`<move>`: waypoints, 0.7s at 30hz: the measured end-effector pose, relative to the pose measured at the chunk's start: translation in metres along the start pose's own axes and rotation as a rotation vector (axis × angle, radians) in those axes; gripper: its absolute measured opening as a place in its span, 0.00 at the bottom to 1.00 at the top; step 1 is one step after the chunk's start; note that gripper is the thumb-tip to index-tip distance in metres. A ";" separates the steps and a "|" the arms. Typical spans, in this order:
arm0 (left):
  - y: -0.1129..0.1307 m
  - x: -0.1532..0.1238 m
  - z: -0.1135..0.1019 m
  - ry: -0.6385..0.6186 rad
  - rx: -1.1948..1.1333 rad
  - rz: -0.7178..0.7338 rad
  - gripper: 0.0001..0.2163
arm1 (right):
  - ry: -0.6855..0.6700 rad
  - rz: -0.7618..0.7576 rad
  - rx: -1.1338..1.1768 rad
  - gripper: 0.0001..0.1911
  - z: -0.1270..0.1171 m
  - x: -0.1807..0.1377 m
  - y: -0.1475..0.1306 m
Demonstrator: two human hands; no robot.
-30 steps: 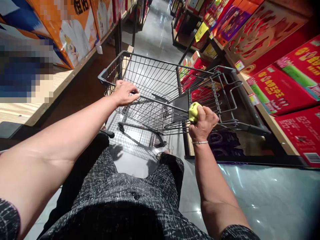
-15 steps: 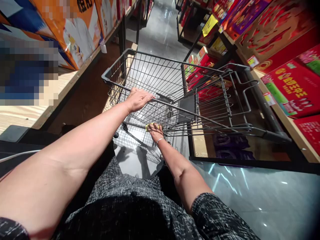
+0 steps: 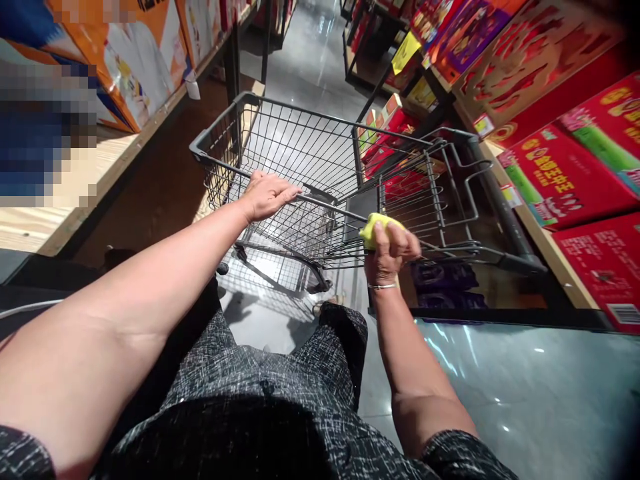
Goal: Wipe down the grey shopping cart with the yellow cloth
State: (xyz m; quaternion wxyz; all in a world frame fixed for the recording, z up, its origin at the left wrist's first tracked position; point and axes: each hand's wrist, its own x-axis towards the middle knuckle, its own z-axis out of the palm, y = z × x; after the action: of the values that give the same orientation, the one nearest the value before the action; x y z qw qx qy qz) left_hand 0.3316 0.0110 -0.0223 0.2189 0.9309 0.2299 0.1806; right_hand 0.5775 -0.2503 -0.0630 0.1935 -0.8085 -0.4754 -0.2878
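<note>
A grey wire shopping cart stands in front of me in a store aisle, its basket bare. My left hand rests on the cart's near rail, fingers curled over the bar. My right hand is closed on a yellow cloth and presses it against the rail further right, by the folded child seat. A thin bracelet sits on my right wrist.
Red gift boxes fill the shelves on the right, close to the cart's side. Orange and blue boxes line a wooden shelf on the left. The glossy grey floor runs up the aisle beyond the cart.
My right hand, which was low under the rail with the cloth half a second ago, has come back up onto the rail to the right. My left hand stays on the rail.
</note>
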 end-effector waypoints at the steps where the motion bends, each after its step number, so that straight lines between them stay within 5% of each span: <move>1: 0.001 0.000 0.000 -0.003 0.000 0.000 0.27 | -0.075 -0.027 0.018 0.18 0.011 -0.010 -0.007; 6: 0.003 0.000 0.001 -0.024 0.022 -0.001 0.23 | -0.668 -0.262 0.077 0.19 0.066 -0.072 -0.058; 9: 0.004 -0.001 0.001 -0.038 0.053 0.019 0.20 | -0.744 -0.300 0.082 0.19 0.076 -0.087 -0.068; 14: 0.002 -0.003 0.002 -0.007 0.069 0.037 0.18 | -0.576 -0.243 0.086 0.22 0.049 -0.066 -0.028; 21: -0.006 -0.004 0.006 0.054 0.064 0.034 0.16 | 0.138 0.057 -0.053 0.17 -0.027 -0.012 0.068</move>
State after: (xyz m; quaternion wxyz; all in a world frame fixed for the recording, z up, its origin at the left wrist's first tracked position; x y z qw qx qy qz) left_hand 0.3289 0.0121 -0.0308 0.1794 0.9360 0.2255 0.2020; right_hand 0.6254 -0.3059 -0.0532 0.2127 -0.8049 -0.4298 -0.3497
